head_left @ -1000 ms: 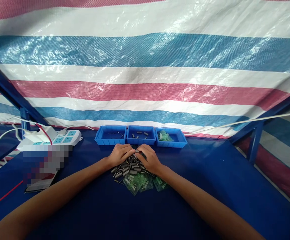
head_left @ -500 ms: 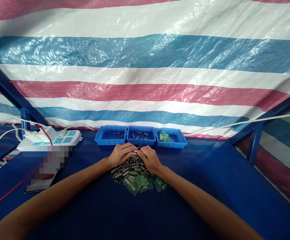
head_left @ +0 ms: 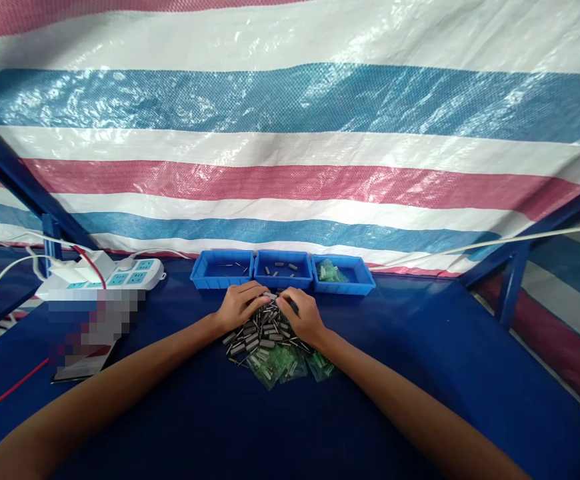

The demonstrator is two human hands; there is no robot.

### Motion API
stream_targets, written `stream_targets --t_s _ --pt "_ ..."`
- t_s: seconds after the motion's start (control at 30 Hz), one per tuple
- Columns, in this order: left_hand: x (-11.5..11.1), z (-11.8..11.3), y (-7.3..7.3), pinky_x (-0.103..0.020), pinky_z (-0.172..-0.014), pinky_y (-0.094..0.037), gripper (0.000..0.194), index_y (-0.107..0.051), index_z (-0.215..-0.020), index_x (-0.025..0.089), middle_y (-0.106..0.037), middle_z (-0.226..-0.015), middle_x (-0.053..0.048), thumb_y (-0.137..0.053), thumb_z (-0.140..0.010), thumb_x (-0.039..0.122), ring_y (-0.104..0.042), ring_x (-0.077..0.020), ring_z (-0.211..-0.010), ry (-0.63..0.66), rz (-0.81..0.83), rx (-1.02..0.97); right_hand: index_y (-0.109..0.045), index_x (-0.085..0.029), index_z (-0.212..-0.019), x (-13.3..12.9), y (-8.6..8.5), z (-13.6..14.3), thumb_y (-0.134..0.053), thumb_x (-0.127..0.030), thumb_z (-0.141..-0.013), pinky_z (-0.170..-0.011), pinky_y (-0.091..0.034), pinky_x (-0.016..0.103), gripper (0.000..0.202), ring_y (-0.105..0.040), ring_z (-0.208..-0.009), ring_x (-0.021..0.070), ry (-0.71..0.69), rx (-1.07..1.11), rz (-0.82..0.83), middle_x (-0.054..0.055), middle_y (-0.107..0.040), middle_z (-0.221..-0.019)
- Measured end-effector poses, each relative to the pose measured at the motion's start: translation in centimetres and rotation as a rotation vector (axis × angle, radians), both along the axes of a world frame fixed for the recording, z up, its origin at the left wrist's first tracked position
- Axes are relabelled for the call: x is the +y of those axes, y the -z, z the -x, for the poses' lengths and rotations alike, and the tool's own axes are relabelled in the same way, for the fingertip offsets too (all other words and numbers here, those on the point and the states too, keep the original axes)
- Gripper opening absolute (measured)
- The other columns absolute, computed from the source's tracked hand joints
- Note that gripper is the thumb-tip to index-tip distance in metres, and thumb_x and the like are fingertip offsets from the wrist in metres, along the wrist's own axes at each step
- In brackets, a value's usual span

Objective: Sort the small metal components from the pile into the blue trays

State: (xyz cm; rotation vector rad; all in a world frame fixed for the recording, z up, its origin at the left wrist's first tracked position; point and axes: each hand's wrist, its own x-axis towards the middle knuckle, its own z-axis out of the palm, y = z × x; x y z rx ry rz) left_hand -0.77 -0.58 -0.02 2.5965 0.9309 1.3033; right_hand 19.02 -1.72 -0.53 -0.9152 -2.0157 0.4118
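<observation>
My left hand (head_left: 243, 307) and my right hand (head_left: 302, 316) meet over the far side of a pile of small metal parts (head_left: 253, 338). Both have bent fingers, and a small light grey piece (head_left: 270, 295) shows between their fingertips. The left fingers are closed on it; the right fingertips touch its other end. Green-tinted clear bags (head_left: 273, 365) with small parts lie at the pile's near edge. Behind the hands stand three blue trays: the left tray (head_left: 223, 285) holds thin pins, the middle tray (head_left: 284, 283) short grey pieces, the right tray (head_left: 345, 289) a green bag.
A white power strip (head_left: 140, 275) with plugs and cables is at the left, near a partly blurred flat item (head_left: 87, 360). A red cable (head_left: 10, 391) crosses the left table edge. A striped sheet (head_left: 290, 180) hangs behind the blue table (head_left: 420, 347).
My fingertips have opened a little around the small piece, and the thumbs have drawn slightly apart. The view has shifted very slightly; the trays and pile look the same.
</observation>
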Motion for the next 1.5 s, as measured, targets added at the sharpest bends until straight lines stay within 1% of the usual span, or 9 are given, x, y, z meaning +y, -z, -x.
stream_targets --t_s 0.1,0.23,0.47,0.6,0.77,1.03,1.23,1.4,1.5 --pt "0.04 -0.01 0.01 -0.021 -0.06 -0.047 0.025 -0.065 -0.089 0.014 -0.067 -0.079 -0.006 -0.048 -0.093 0.03 -0.063 -0.0129 -0.07 0.022 0.02 0.026 -0.056 -0.019 -0.091 -0.03 0.11 0.05 -0.048 -0.039 -0.092 -0.064 -0.041 0.029 0.021 -0.053 -0.066 0.0164 -0.06 -0.022 -0.008 0.003 -0.058 -0.072" --pt "0.09 0.08 0.16 -0.021 -0.06 -0.046 0.025 -0.065 -0.084 0.014 -0.066 -0.076 -0.005 -0.045 -0.094 0.026 -0.062 -0.0121 -0.068 0.046 0.026 0.039 -0.056 -0.019 -0.089 -0.13 0.06 0.04 -0.04 -0.035 -0.096 -0.066 -0.04 0.03 0.023 -0.053 -0.07 0.0175 -0.085 -0.045 -0.054 0.005 -0.06 -0.076" --pt "0.15 0.06 0.3 -0.019 -0.059 -0.046 0.031 -0.054 -0.117 0.017 -0.066 -0.097 -0.008 -0.049 -0.092 0.034 -0.061 -0.0106 -0.069 0.047 0.067 0.064 -0.046 -0.02 -0.069 -0.09 -0.11 -0.02 -0.025 -0.03 -0.099 -0.065 -0.038 0.029 0.038 -0.048 -0.064 0.0159 -0.082 -0.011 -0.024 0.002 -0.054 -0.066" --pt "0.14 -0.01 0.21 -0.019 -0.064 -0.045 0.021 -0.057 -0.104 0.016 -0.065 -0.092 -0.007 -0.043 -0.095 0.028 -0.062 -0.0131 -0.082 0.092 0.072 0.151 -0.042 -0.021 -0.064 0.06 0.18 0.0 -0.027 -0.031 -0.099 -0.063 -0.037 0.029 0.039 -0.046 -0.059 0.0155 -0.101 -0.013 -0.066 0.001 -0.051 -0.06" --pt "-0.06 0.06 -0.01 -0.02 -0.057 -0.038 0.023 -0.056 -0.09 0.014 -0.059 -0.076 -0.003 -0.041 -0.096 0.03 -0.054 -0.0108 -0.064 0.054 0.06 0.166 -0.043 -0.02 -0.062 -0.07 -0.06 0.03 -0.028 -0.029 -0.099 -0.063 -0.036 0.029 0.041 -0.046 -0.057 0.0148 -0.038 -0.002 -0.042 0.001 -0.05 -0.057" --pt "0.14 0.06 0.46 -0.023 -0.049 -0.022 0.039 -0.039 -0.059 0.015 -0.032 -0.053 0.005 -0.041 -0.095 0.03 -0.031 -0.0071 -0.047 0.0 0.036 0.123 -0.056 -0.018 -0.087 -0.2 0.04 0.13 -0.052 -0.039 -0.09 -0.061 -0.04 0.027 0.022 -0.051 -0.061 0.0143 -0.056 -0.007 -0.036 0.001 -0.056 -0.066" --pt "0.11 0.0 0.23 -0.023 -0.049 -0.023 0.041 -0.039 -0.057 0.015 -0.033 -0.051 0.005 -0.038 -0.096 0.026 -0.032 -0.0072 -0.046 0.036 0.035 0.118 -0.057 -0.017 -0.086 -0.11 0.23 0.18 -0.045 -0.03 -0.095 -0.067 -0.041 0.029 0.02 -0.053 -0.068 0.0162 -0.118 -0.04 -0.137 0.004 -0.06 -0.072" --pt "0.03 0.1 0.06 -0.02 -0.059 -0.038 0.023 -0.057 -0.088 0.015 -0.06 -0.076 -0.002 -0.04 -0.096 0.027 -0.055 -0.0101 -0.066 0.053 0.114 0.14 -0.059 -0.016 -0.089 0.02 0.28 0.09 -0.041 -0.027 -0.096 -0.068 -0.041 0.03 0.022 -0.054 -0.071 0.0175 -0.069 0.015 -0.157 0.007 -0.063 -0.078" --pt "0.09 0.19 0.29 -0.019 -0.066 -0.044 0.023 -0.054 -0.111 0.017 -0.065 -0.095 -0.005 -0.045 -0.095 0.03 -0.061 -0.0118 -0.079 0.049 0.116 0.121 -0.06 -0.016 -0.088 0.05 0.36 0.05 -0.04 -0.027 -0.096 -0.068 -0.041 0.03 0.024 -0.055 -0.071 0.0175 -0.077 0.02 -0.145 0.007 -0.064 -0.079"
